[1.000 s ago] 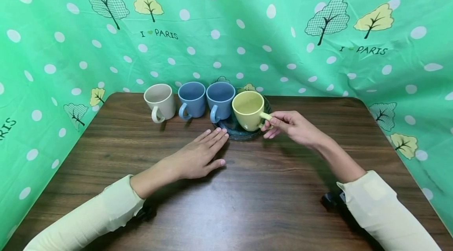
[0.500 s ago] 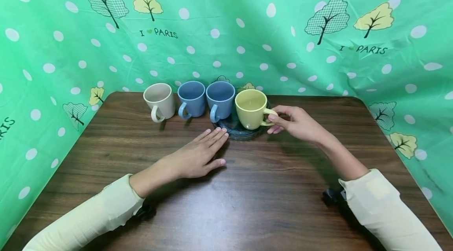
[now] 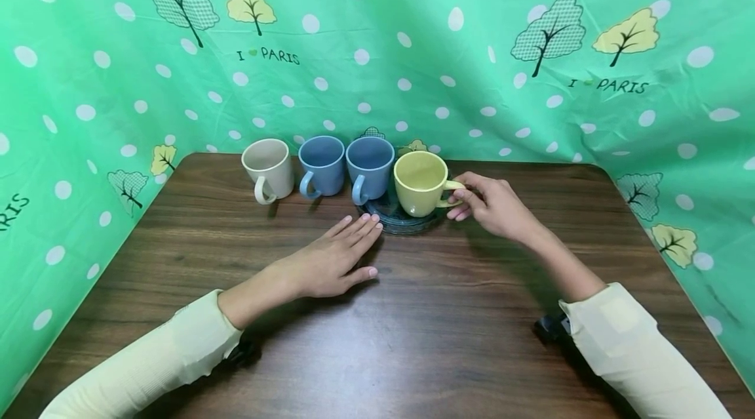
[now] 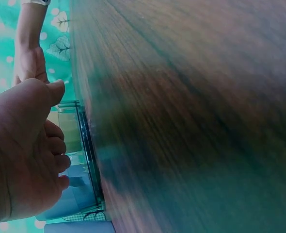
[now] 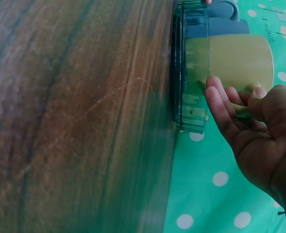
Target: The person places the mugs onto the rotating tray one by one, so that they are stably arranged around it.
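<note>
My right hand (image 3: 492, 206) pinches the handle of a yellow mug (image 3: 420, 191) between thumb and fingers. The mug stands upright over a round, clear bluish tray (image 3: 407, 227) with a low see-through wall; the right wrist view shows the mug's base (image 5: 196, 63) through that wall. Left of it, a blue mug (image 3: 368, 173) also appears behind the tray's wall. My left hand (image 3: 333, 258) lies palm down with straight fingers, its fingertips right at the tray's front-left rim. In the left wrist view, the left hand (image 4: 29, 145) partly hides the tray (image 4: 88, 150).
A second blue mug (image 3: 321, 170) and a white mug (image 3: 268, 170) stand left of the tray, handles toward me. The row sits near the back edge of the brown wooden table (image 3: 389, 340). A green dotted cloth (image 3: 377, 25) hangs behind and at both sides.
The yellow mug has shifted slightly right, away from the blue mug beside it, with my right hand on its handle. My left hand has stayed at the tray's rim.
</note>
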Tool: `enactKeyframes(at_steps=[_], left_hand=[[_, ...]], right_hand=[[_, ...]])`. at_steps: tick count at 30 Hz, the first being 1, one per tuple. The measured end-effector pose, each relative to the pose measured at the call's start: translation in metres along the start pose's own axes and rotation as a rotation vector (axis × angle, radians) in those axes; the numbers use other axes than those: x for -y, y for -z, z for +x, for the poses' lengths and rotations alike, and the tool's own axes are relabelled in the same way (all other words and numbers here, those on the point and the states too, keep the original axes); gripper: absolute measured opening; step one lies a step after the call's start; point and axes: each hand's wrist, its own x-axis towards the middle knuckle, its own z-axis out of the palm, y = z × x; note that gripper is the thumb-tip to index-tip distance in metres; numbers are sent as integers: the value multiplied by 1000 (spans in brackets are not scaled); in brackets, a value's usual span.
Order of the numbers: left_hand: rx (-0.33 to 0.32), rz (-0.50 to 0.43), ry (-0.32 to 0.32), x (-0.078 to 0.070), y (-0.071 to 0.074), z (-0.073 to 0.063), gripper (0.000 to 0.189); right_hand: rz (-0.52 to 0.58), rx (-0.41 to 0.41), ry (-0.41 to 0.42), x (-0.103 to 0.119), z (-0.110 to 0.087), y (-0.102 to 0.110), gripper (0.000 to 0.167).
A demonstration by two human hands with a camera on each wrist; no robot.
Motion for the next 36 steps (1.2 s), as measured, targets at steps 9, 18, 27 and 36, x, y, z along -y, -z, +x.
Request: enactKeyframes(at_steps=[9, 18, 27, 36], left_hand=[[11, 0, 9, 2, -1, 1, 80], [26, 3, 19, 3, -2, 3, 81], [33, -11, 22, 5, -4, 3, 81], [22, -3, 8, 6, -5, 4, 82]], right_hand=[[106, 43, 42, -7, 2, -5, 22], [183, 78, 43, -12, 3, -10, 23], [209, 111, 53, -10, 6, -13, 23], [229, 120, 47, -8, 5, -18, 24]])
